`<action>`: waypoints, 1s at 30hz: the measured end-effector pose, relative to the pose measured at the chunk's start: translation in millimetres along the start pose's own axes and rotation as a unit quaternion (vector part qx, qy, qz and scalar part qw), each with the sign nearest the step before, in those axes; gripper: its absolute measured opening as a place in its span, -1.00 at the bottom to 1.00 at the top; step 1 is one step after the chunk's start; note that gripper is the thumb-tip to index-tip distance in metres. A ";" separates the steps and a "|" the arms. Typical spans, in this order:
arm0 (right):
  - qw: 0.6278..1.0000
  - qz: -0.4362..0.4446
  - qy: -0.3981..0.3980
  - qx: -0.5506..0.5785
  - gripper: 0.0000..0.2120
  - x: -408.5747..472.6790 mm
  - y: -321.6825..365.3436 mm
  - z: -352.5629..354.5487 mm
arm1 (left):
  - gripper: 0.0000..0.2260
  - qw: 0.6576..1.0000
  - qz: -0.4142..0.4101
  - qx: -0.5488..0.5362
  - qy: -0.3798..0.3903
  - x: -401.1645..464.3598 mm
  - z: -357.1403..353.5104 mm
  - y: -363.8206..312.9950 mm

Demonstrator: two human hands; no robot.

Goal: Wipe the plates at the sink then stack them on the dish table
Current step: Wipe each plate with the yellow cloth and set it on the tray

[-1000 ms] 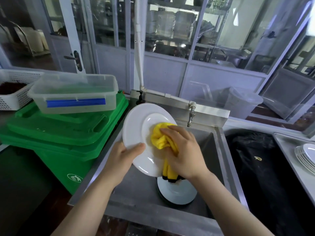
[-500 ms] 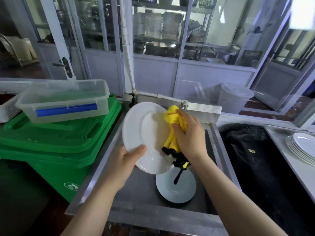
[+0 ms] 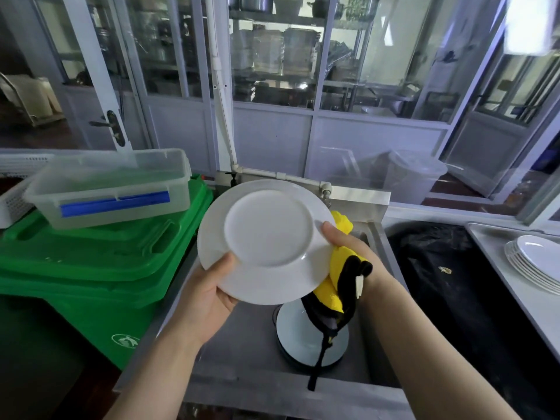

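Both hands hold one white plate (image 3: 266, 241) above the sink (image 3: 242, 353). Left hand (image 3: 209, 295) grips the lower left rim, thumb laid on the face turned to the camera and fingers behind. Right hand (image 3: 348, 250) pinches the right rim, thumb tip on the plate, with a yellow cloth (image 3: 336, 268) bunched between its palm and the plate's far side; a black strap of the cloth hangs down. Half a second earlier the plate showed its eating side, and the right hand pressed the cloth on that side; now the underside with its foot ring faces the camera, and the cloth lies behind. Directly below the grip, more plates (image 3: 303, 338) remain stacked in the sink. Well right of the grip, a plate stack (image 3: 536, 262) sits on the dish table (image 3: 491, 253). Left of the grip stands a green bin (image 3: 100, 268) bearing a clear box (image 3: 109, 183).
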State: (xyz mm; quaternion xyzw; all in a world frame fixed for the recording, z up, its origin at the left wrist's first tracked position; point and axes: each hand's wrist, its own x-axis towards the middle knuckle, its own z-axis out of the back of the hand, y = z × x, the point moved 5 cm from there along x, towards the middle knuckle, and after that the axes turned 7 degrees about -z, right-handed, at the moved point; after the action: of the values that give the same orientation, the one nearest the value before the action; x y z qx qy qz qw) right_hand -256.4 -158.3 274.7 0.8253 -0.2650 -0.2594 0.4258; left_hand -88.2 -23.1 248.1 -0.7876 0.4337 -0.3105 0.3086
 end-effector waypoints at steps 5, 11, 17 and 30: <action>0.999 0.029 -0.023 -0.026 -0.64 -7.3 19.7 -1.5 | -0.55 0.997 0.076 -0.020 0.016 2.8 16.9 24.0; 0.988 0.059 0.010 -0.143 -0.63 -20.7 40.8 -20.6 | -0.62 0.991 0.103 0.066 -0.056 18.9 45.0 23.5; 0.986 0.028 0.056 -0.154 -0.79 -15.5 28.6 -16.9 | -0.69 0.951 0.079 0.295 0.058 60.3 25.6 -29.3; 0.983 0.074 -0.081 -0.148 -0.64 -12.6 45.8 2.7 | -0.82 0.963 0.109 0.238 0.063 56.0 -9.8 -24.8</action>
State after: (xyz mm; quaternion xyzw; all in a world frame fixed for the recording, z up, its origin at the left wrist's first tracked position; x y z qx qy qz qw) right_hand -277.2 -174.3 314.3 0.7077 -0.3175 -0.3298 0.5381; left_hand -59.3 -63.4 285.2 -0.6182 0.4495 -0.4181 0.4908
